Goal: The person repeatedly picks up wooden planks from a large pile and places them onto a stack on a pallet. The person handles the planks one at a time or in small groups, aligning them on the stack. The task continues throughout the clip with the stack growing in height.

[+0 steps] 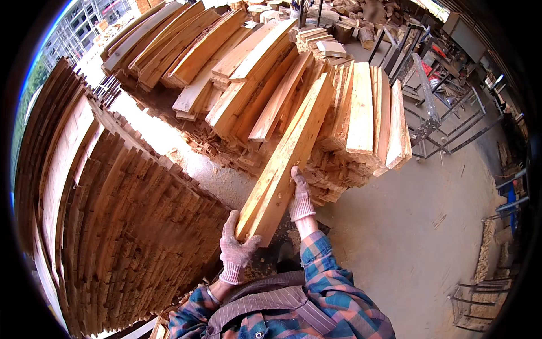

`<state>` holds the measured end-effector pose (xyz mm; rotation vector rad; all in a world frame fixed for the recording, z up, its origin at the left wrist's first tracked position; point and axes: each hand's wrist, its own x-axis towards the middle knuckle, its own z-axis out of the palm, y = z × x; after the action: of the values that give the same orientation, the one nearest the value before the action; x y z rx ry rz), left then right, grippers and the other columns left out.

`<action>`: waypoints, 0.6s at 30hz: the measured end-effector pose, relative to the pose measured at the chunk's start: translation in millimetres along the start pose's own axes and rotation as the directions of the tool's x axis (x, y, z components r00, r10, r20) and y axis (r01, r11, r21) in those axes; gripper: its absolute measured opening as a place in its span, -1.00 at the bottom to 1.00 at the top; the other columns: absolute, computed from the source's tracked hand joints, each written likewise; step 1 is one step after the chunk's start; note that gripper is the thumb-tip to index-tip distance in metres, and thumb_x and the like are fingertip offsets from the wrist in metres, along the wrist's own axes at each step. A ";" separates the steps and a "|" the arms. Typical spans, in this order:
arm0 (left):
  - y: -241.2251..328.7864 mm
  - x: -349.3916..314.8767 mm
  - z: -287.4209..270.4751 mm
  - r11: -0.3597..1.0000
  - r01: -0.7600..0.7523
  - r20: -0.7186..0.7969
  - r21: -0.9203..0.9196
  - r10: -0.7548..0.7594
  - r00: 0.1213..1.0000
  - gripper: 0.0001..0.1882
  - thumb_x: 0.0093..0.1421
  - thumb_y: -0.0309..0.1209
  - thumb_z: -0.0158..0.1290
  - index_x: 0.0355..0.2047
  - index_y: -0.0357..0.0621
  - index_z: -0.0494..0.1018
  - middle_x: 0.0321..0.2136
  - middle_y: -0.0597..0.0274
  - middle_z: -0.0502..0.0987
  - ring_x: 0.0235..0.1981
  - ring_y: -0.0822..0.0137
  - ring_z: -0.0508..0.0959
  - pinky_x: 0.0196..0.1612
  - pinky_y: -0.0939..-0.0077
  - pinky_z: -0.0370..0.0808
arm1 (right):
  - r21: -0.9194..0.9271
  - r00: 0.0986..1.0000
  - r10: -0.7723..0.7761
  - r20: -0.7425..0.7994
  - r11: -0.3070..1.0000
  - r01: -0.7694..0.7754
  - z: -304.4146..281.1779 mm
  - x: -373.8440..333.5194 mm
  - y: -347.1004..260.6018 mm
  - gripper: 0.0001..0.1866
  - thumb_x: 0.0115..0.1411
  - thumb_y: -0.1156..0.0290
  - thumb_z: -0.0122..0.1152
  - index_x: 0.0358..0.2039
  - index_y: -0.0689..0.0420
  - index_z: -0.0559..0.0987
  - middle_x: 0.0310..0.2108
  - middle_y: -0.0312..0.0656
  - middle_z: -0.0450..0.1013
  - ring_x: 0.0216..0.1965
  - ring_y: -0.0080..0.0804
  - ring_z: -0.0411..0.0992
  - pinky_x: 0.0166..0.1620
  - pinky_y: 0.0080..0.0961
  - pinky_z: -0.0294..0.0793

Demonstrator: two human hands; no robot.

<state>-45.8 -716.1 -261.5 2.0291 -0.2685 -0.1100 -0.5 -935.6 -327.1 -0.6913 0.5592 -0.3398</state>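
Observation:
Slanting away from me is a long, pale wooden beam (285,164), its far end over the stack of timber (358,127) ahead. My left hand (237,251), in a pinkish knitted glove, is closed around the beam's near end, thumb up along its left side. Farther up, my right hand (301,195), gloved alike, holds the beam's right side; part of its fingers is hidden behind the wood. The stack's top carries several thick boards lying side by side, pointing roughly the same way as the beam.
A tall pile of thin brown boards (130,226) rises close on my left. Black metal frames (451,124) stand on the concrete floor (395,243) at the right. Cut logs (367,37) lie at the back. Sawdust-strewn racks (480,299) are at the lower right.

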 end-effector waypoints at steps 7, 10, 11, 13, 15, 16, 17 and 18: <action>-22.4 -85.0 -112.0 0.999 -0.008 0.070 -0.037 0.011 0.998 0.12 -0.10 0.02 0.33 0.28 -0.36 0.01 0.16 -0.16 0.29 0.18 0.07 0.33 0.21 0.35 0.24 | -0.137 0.909 0.010 0.416 0.989 0.052 116.9 -100.9 19.5 -0.22 0.03 -0.14 0.30 0.04 0.23 0.35 -0.12 -0.17 0.44 -0.13 -0.37 0.47 -0.07 -0.42 0.54; -14.7 -85.4 -188.4 0.911 -0.059 0.165 -0.408 0.138 0.977 0.10 0.00 0.28 0.09 0.32 -0.23 -0.02 0.22 -0.16 0.21 0.20 0.00 0.29 0.24 0.31 0.21 | -0.332 0.776 -0.065 0.627 0.879 0.342 198.6 -147.1 2.5 -0.10 -0.01 -0.30 0.23 0.04 0.27 0.33 -0.16 -0.14 0.45 -0.22 -0.39 0.52 -0.14 -0.42 0.60; -16.1 -90.4 -220.2 0.894 -0.206 0.084 -0.397 0.259 0.962 -0.01 0.06 0.12 0.17 0.31 -0.20 0.03 0.17 -0.08 0.29 0.16 0.10 0.35 0.21 0.33 0.27 | -0.338 0.764 -0.075 0.641 0.866 0.369 225.0 -159.6 8.5 -0.09 -0.03 -0.30 0.25 0.05 0.27 0.33 -0.18 -0.12 0.46 -0.26 -0.40 0.53 -0.20 -0.46 0.62; 6.0 -121.9 -306.7 0.815 -0.113 0.000 -0.568 0.138 0.990 -0.22 0.12 -0.26 0.21 0.26 -0.27 0.12 0.06 0.03 0.41 0.06 0.24 0.43 0.14 0.38 0.36 | -0.307 0.746 -0.097 0.658 0.871 0.384 295.1 -204.5 33.4 -0.12 0.00 -0.27 0.25 0.04 0.26 0.34 -0.20 -0.09 0.47 -0.26 -0.39 0.54 -0.22 -0.50 0.63; 11.0 -158.9 -392.5 0.807 -0.271 -0.323 -0.524 0.106 0.941 -0.30 0.11 -0.50 0.20 0.24 -0.25 0.18 -0.05 0.14 0.48 -0.03 0.37 0.48 0.08 0.44 0.44 | -0.230 0.597 0.010 0.802 0.927 0.295 371.7 -246.7 54.2 -0.13 -0.03 -0.21 0.33 -0.01 0.35 0.38 -0.23 -0.08 0.50 -0.32 -0.39 0.55 -0.23 -0.52 0.62; 14.0 -175.1 -435.9 0.831 -0.346 -0.468 -0.436 0.119 0.876 -0.32 0.12 -0.46 0.20 0.23 -0.23 0.20 -0.06 0.15 0.48 -0.06 0.37 0.49 0.06 0.44 0.45 | -0.248 0.516 0.078 0.853 0.930 0.270 407.5 -263.5 62.5 -0.15 -0.02 -0.18 0.33 0.00 0.35 0.39 -0.23 -0.08 0.50 -0.32 -0.41 0.55 -0.24 -0.53 0.61; 11.3 -186.3 -477.9 0.847 -0.402 -0.590 -0.347 0.136 0.796 -0.34 0.13 -0.43 0.21 0.22 -0.21 0.23 -0.08 0.16 0.49 -0.08 0.36 0.50 0.05 0.45 0.46 | -0.273 0.441 0.142 0.886 0.929 0.250 440.2 -274.3 69.9 -0.17 -0.01 -0.16 0.33 0.00 0.34 0.41 -0.24 -0.08 0.51 -0.33 -0.43 0.55 -0.26 -0.54 0.61; 4.7 -196.1 -521.5 0.875 -0.423 -0.679 -0.237 0.162 0.716 -0.32 0.10 -0.39 0.24 0.21 -0.22 0.23 -0.11 0.14 0.49 -0.08 0.38 0.50 0.02 0.47 0.48 | -0.316 0.401 0.200 0.894 0.915 0.250 470.6 -273.8 80.6 -0.21 0.01 -0.13 0.33 0.00 0.33 0.42 -0.22 -0.09 0.51 -0.31 -0.43 0.54 -0.23 -0.56 0.59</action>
<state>-135.7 -218.9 -26.7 1.4934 -0.1172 0.6943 65.4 -511.6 17.6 -1.1732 -0.5145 0.1950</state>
